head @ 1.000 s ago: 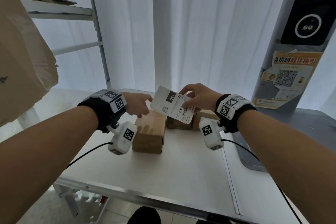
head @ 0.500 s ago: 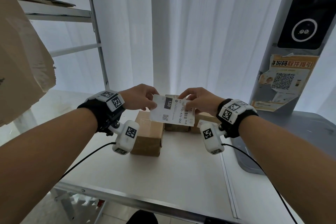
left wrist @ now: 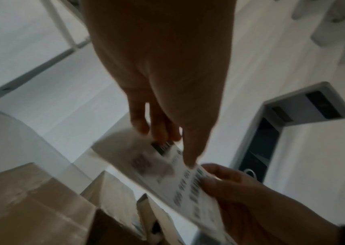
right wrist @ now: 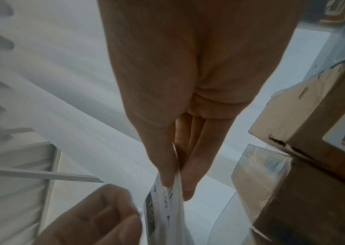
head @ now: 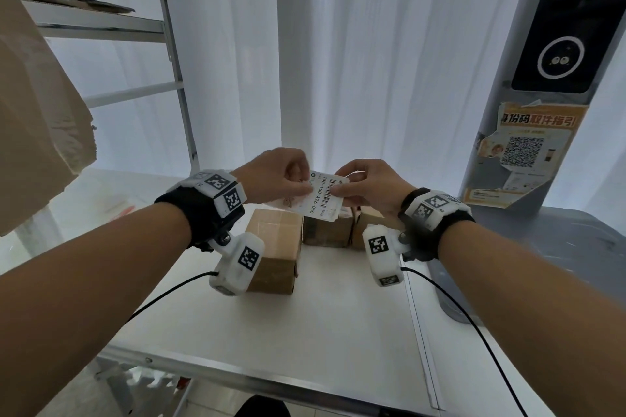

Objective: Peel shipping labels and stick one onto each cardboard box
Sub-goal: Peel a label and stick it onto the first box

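A white shipping label (head: 323,195) with a barcode is held in the air between both hands, above the boxes. My left hand (head: 281,176) pinches its left end, thumb and fingers curled on it. My right hand (head: 364,184) pinches its right edge. In the left wrist view the label (left wrist: 163,174) looks blurred under the left fingers (left wrist: 190,149). In the right wrist view the label (right wrist: 167,207) stands edge-on in the right hand's pinch. Three small cardboard boxes sit on the white table (head: 321,315): the nearest box (head: 276,247), a middle box (head: 327,230), and a third box (head: 369,218) partly hidden by my right wrist.
A grey kiosk (head: 528,112) with a dark screen and an orange QR poster (head: 523,152) stands at the right. A metal shelf frame (head: 176,78) and a large brown parcel (head: 37,118) are at the left. White curtains hang behind. Cables trail from both wrist cameras.
Both hands have risen and drawn closer together. The left hand, which first reached for the label, now pinches its left end, and the label has tilted flatter.
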